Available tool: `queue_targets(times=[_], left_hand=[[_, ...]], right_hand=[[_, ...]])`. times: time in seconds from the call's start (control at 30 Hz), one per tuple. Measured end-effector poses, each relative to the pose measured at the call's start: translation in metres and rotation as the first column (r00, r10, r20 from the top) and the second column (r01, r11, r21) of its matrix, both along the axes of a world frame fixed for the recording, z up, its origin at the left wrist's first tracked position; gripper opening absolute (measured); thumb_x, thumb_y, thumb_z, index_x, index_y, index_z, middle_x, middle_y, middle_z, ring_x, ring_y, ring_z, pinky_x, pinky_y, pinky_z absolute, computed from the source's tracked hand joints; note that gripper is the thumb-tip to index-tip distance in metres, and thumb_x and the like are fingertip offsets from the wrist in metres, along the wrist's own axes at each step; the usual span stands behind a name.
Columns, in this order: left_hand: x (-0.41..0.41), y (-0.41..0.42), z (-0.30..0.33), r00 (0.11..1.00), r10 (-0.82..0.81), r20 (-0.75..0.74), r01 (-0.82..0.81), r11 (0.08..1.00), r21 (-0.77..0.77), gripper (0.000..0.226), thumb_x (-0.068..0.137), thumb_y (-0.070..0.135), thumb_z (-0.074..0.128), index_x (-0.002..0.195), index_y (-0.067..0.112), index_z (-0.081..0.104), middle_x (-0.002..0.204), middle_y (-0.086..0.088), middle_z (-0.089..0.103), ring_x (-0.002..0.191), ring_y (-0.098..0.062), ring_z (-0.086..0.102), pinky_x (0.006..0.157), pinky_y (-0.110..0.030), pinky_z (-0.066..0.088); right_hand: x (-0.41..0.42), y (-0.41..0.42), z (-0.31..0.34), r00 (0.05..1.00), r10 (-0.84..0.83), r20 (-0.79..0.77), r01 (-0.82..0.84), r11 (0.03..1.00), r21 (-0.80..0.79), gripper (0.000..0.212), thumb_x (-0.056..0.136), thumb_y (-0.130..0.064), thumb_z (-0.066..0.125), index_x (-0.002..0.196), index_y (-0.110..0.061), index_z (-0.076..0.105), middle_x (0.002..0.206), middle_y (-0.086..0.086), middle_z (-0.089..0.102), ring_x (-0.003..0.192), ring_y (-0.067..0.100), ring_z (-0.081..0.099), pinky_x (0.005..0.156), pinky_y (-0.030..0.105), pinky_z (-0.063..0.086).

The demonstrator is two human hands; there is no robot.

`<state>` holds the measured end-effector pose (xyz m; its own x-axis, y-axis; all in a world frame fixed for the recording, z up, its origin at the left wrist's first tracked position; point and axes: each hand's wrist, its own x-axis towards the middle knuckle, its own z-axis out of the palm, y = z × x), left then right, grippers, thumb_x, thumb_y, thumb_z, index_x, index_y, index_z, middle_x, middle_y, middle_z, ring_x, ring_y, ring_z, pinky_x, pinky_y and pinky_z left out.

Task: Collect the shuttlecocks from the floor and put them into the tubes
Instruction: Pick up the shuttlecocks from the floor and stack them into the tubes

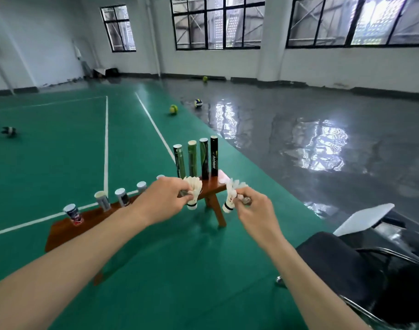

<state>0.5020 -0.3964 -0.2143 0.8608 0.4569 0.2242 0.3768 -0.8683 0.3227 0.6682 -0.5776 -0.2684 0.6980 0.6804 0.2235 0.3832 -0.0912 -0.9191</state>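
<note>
Left hand (167, 201) and right hand (252, 206) each pinch a shuttlecock (193, 191); feathers may crush entering upright tubes (203, 158).

"HANGYU" on black tube (214, 156)

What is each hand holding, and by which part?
Left hand: a shuttlecock, by its feather skirt, cork down. Right hand: another shuttlecock, likewise.

Indoor sports hall, green court floor (61, 163) with white lines (106, 144), balls (173, 109), shuttlecock tubes (203, 158)
</note>
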Motion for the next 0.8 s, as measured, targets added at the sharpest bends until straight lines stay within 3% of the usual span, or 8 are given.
queue_targets(times=[0.17, 0.23, 0.3, 0.37, 0.43, 0.6, 0.7, 0.8], left_hand=[[0.107, 0.096, -0.01, 0.999, -0.027, -0.029, 0.025, 0.999, -0.047, 0.036, 0.094, 0.031, 0.068, 0.063, 0.025, 0.051, 0.06, 0.011, 0.052, 0.061, -0.012, 0.048, 0.06, -0.032, 0.035], [0.158, 0.128, -0.02, 1.0, -0.005, -0.001, 0.005, 0.994, -0.106, 0.031, 0.094, 0.034, 0.068, 0.067, 0.022, 0.062, 0.063, 0.009, 0.059, 0.062, -0.011, 0.052, 0.061, -0.033, 0.04], [0.199, 0.153, -0.031, 0.999, 0.024, 0.031, -0.019, 0.989, -0.147, 0.025, 0.094, 0.039, 0.068, 0.08, 0.021, 0.074, 0.069, 0.007, 0.068, 0.066, -0.012, 0.059, 0.066, -0.034, 0.047], [0.246, 0.183, -0.048, 0.998, 0.04, 0.042, -0.032, 0.984, -0.173, 0.024, 0.095, 0.043, 0.066, 0.086, 0.024, 0.077, 0.073, 0.009, 0.071, 0.068, -0.01, 0.062, 0.069, -0.033, 0.051], [0.289, 0.209, -0.063, 0.998, 0.066, 0.023, -0.061, 0.983, -0.172, 0.024, 0.096, 0.042, 0.065, 0.088, 0.023, 0.077, 0.074, 0.009, 0.072, 0.069, -0.01, 0.064, 0.071, -0.035, 0.052], [0.385, 0.271, -0.073, 0.981, 0.194, -0.015, -0.193, 0.965, -0.179, 0.023, 0.097, 0.033, 0.066, 0.08, 0.021, 0.075, 0.063, 0.007, 0.066, 0.06, -0.008, 0.057, 0.06, -0.033, 0.042], [0.433, 0.304, -0.065, 0.967, 0.252, -0.031, -0.252, 0.942, -0.223, 0.016, 0.096, 0.032, 0.068, 0.083, 0.028, 0.077, 0.069, 0.014, 0.069, 0.061, -0.003, 0.059, 0.053, -0.017, 0.036], [0.468, 0.337, -0.063, 0.958, 0.284, -0.037, -0.284, 0.926, -0.248, 0.017, 0.095, 0.033, 0.068, 0.08, 0.028, 0.075, 0.07, 0.013, 0.069, 0.06, -0.001, 0.057, 0.053, -0.013, 0.036]], right_hand=[[0.096, 0.069, -0.004, 0.997, -0.071, 0.004, 0.071, 0.997, -0.027, 0.014, 0.099, -0.023, 0.066, 0.096, -0.034, 0.074, 0.073, -0.019, 0.067, 0.044, 0.007, 0.038, 0.045, 0.018, 0.034], [0.141, 0.096, -0.011, 0.997, -0.076, -0.018, 0.076, 0.997, -0.024, 0.009, 0.098, -0.028, 0.07, 0.093, -0.034, 0.074, 0.069, -0.022, 0.065, 0.044, 0.007, 0.033, 0.043, 0.019, 0.032], [0.181, 0.121, -0.018, 0.996, -0.091, 0.001, 0.091, 0.995, -0.028, 0.019, 0.098, -0.029, 0.07, 0.08, -0.036, 0.071, 0.055, -0.019, 0.055, 0.044, 0.006, 0.029, 0.042, 0.019, 0.028], [0.23, 0.153, -0.031, 0.996, -0.091, 0.006, 0.091, 0.995, -0.033, 0.034, 0.098, -0.028, 0.069, 0.066, -0.038, 0.065, 0.048, -0.016, 0.046, 0.044, 0.007, 0.027, 0.042, 0.02, 0.025], [0.283, 0.185, -0.045, 0.996, -0.084, 0.011, 0.084, 0.996, -0.03, 0.037, 0.098, -0.026, 0.07, 0.064, -0.041, 0.064, 0.05, -0.017, 0.05, 0.043, 0.007, 0.028, 0.041, 0.018, 0.025], [0.401, 0.257, -0.065, 0.995, -0.095, 0.045, 0.098, 0.993, -0.07, 0.008, 0.097, -0.027, 0.071, 0.095, -0.026, 0.078, 0.066, -0.022, 0.062, 0.049, -0.001, 0.046, 0.053, 0.01, 0.032], [0.463, 0.304, -0.068, 0.998, -0.015, 0.057, 0.018, 0.999, -0.051, 0.012, 0.096, -0.024, 0.073, 0.106, -0.021, 0.079, 0.084, -0.018, 0.071, 0.061, -0.007, 0.053, 0.066, 0.013, 0.038], [0.508, 0.358, -0.073, 0.999, 0.018, 0.033, -0.016, 0.999, -0.049, 0.015, 0.094, -0.02, 0.074, 0.108, -0.024, 0.077, 0.099, -0.014, 0.074, 0.079, -0.002, 0.063, 0.077, 0.024, 0.05]])
